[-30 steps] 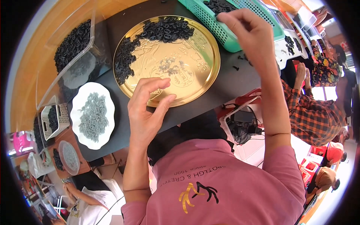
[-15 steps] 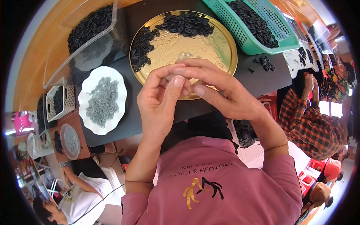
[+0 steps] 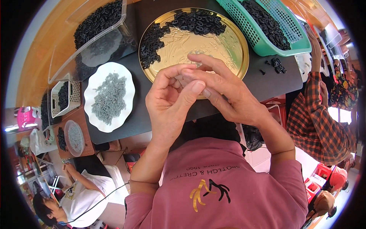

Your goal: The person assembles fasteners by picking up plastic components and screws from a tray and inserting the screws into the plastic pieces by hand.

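Observation:
My left hand [image 3: 167, 105] and my right hand [image 3: 238, 93] meet over the near edge of a round golden tray [image 3: 206, 45]. Their fingers curl and their thumbs and fingertips press together; whatever lies between them is hidden. One finger of the right hand stands a little away from the others. On the tray, small black plastic pieces [image 3: 198, 23] with holes are heaped along the far and left sides. A white scalloped dish [image 3: 129, 86] to the left holds a pile of small grey screw-like pins [image 3: 110, 97].
A clear bin [image 3: 124, 15] of black pieces stands far left, a green basket [image 3: 253, 42] of them far right. Loose black pieces [image 3: 280, 68] lie beside the basket. At left are a white basket [image 3: 68, 103] and a round tub [image 3: 74, 137]. Co-workers sit on both sides.
My hands stay together, but a right-hand finger has lifted and the thumbs have shifted. The view has moved slightly. The checked-sleeve co-worker at right has reached an arm forward.

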Motion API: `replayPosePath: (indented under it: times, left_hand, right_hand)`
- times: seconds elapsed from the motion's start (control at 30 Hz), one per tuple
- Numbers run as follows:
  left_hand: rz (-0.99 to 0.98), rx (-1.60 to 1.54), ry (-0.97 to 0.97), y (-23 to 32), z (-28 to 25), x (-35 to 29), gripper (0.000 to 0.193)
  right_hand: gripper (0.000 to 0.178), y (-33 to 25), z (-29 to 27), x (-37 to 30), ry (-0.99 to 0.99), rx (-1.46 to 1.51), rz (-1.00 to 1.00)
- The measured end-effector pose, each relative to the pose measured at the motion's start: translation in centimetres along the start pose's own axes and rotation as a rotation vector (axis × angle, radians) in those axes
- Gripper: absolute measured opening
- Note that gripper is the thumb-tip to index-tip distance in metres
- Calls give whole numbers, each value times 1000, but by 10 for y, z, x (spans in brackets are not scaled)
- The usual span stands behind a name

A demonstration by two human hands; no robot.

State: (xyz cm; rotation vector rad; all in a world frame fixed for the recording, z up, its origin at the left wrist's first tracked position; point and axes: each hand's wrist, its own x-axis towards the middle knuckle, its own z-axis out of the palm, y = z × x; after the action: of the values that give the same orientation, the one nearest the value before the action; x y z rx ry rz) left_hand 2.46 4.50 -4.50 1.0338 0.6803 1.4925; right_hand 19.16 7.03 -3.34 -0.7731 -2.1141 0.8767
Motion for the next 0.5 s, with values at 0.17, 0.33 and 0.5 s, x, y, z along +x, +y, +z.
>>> replayPosePath:
  times: [0.17, 0.33, 0.5]
  left_hand:
    - [-10, -58, 37, -6, -2, 0, 24]
    - [-9, -97, 40, -12, -6, 3, 20]
    - [-27, -129, 11, -13, -11, 2, 18]
  right_hand:
    - [57, 5, 5, 1, 96, -148, -45]
    - [55, 9, 6, 2, 104, -190, -81]
    - [50, 14, 3, 0, 58, -141, -78]
